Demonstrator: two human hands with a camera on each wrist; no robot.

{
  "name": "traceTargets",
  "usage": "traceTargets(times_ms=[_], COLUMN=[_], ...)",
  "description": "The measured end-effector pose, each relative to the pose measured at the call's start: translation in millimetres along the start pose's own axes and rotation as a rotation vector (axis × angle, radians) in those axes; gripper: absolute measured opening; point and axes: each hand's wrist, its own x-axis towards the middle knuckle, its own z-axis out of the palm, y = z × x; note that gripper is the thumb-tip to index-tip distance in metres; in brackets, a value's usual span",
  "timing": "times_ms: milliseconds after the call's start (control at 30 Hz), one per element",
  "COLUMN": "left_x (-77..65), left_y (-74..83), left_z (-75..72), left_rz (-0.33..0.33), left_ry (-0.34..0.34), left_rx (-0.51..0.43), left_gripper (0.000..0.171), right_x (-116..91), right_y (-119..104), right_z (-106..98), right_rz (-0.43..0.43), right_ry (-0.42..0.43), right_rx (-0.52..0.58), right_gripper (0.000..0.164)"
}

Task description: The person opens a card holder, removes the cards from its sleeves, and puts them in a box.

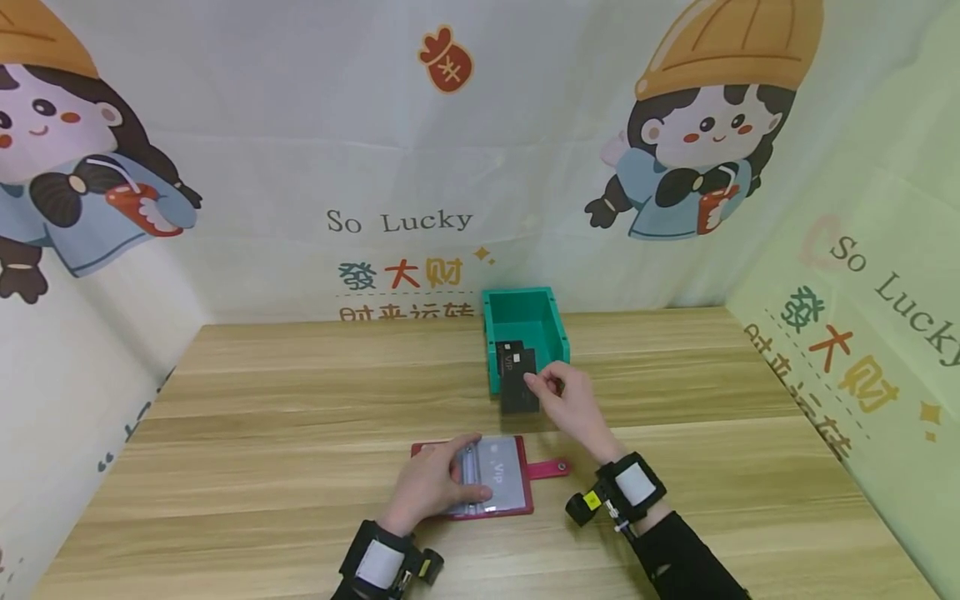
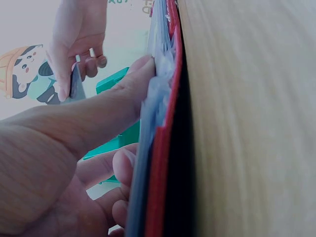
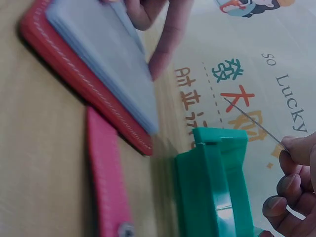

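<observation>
In the head view a red card holder (image 1: 522,450) lies unfolded on the table, its clear sleeves (image 1: 501,479) uppermost and a pale "Vip" card showing. My left hand (image 1: 431,483) grips it, thumb on the sleeves and index finger by the far edge; the left wrist view shows a fingertip pressed to the sleeve stack (image 2: 160,94). A black card (image 1: 519,392) is pinched by thumb and fingers of my right hand (image 1: 570,400), in front of the green box (image 1: 558,329). Behind it shows another dark card (image 1: 506,348) marked VIP. The right wrist view shows the pinched card (image 3: 256,123) edge-on.
The green box stands at the table's back edge, against the printed cloth backdrop (image 1: 390,167). From the holder's right side a pink strap (image 1: 547,469) with a snap extends over the wooden table (image 1: 300,400). Another cloth wall (image 1: 885,250) borders the right side.
</observation>
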Motion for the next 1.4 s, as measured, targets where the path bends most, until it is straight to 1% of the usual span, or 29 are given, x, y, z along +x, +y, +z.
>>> traceTargets(times_ms=[133, 467, 633, 800, 867, 1067, 1267, 1400], left_x=[-0.5, -1.0, -1.3, -2.5, -2.6, -2.4, -1.4, -0.6], left_y=[0.7, -2.3, -2.1, -1.4, -2.0, -1.2, -1.7, -2.9], left_z=[-1.6, -0.4, -0.8, -2.2, -2.0, -2.0, -1.2, -0.4], left_rz=[0.001, 0.022, 0.015, 0.025, 0.031, 0.028, 0.025, 0.021], left_ry=[0.004, -0.004, -0.009, -0.005, -0.004, -0.006, -0.006, -0.012], left_rx=[0.012, -0.008, 0.002, 0.004, 0.0, -0.003, -0.001, 0.004], left_gripper=[0.077, 0.077, 0.076, 0.076, 0.076, 0.076, 0.076, 0.076], right_x=[13, 41, 56, 70, 75, 90, 103, 112], right_y=[-3, -14, -17, -20, -21, -24, -27, -25], right_z=[-5, -14, -16, -15, -14, -13, -12, -7], right_rz=[-0.022, 0.037, 0.043, 0.034, 0.046, 0.12, 0.13, 0.153], right_ry=[-0.001, -0.036, -0.037, -0.045, -0.054, -0.125, -0.216, -0.297], right_rx=[-0.042, -0.132, -0.187, -0.244, -0.266, -0.329, -0.432, -0.492], right_gripper=[0.024, 0.029, 0.03, 0.031, 0.032, 0.038, 0.053, 0.059])
